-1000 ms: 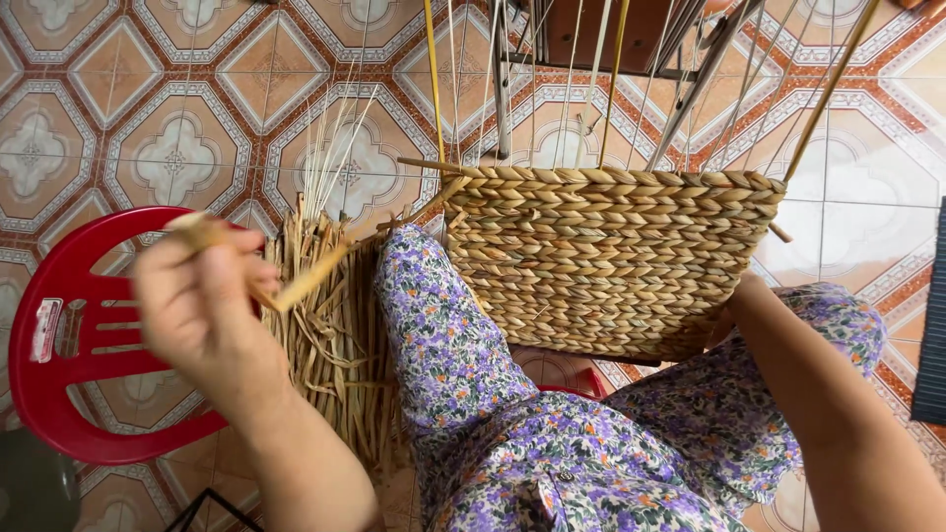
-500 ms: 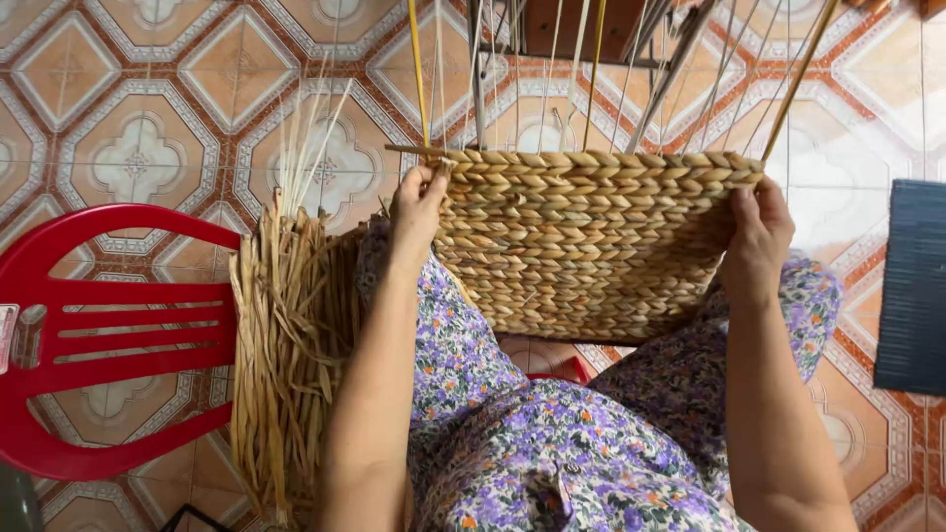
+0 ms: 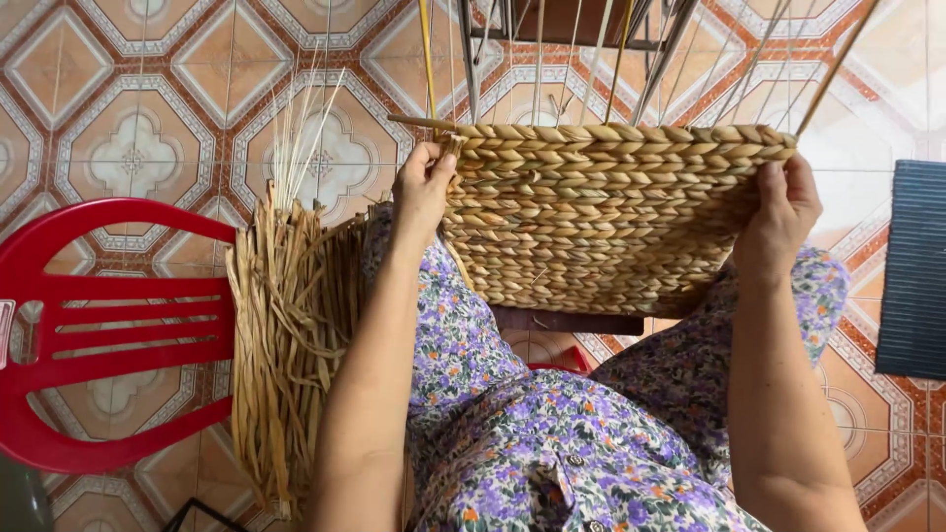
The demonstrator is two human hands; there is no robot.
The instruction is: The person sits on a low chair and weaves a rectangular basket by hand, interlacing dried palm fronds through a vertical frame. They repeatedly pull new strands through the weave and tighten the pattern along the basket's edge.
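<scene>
A half-woven straw basket [image 3: 601,217] rests on my knees, its braided wall facing me and thin upright stakes [image 3: 591,59] rising from its top rim. My left hand [image 3: 422,192] grips the basket's left top corner, fingers pinching the end of a straw strand there. My right hand [image 3: 783,212] holds the basket's right edge, thumb on the outer wall. A thick bundle of dried straw strands [image 3: 286,335] hangs beside my left leg.
A red plastic chair [image 3: 108,325] stands at my left, touching the straw bundle. A dark blue ribbed object [image 3: 912,266] lies on the patterned floor tiles [image 3: 128,148] at the right edge. A metal frame [image 3: 581,30] stands beyond the basket.
My left hand, which was out to the left pulling a straw strand, has come in to the basket's left top corner. My right hand has shifted up to the right edge.
</scene>
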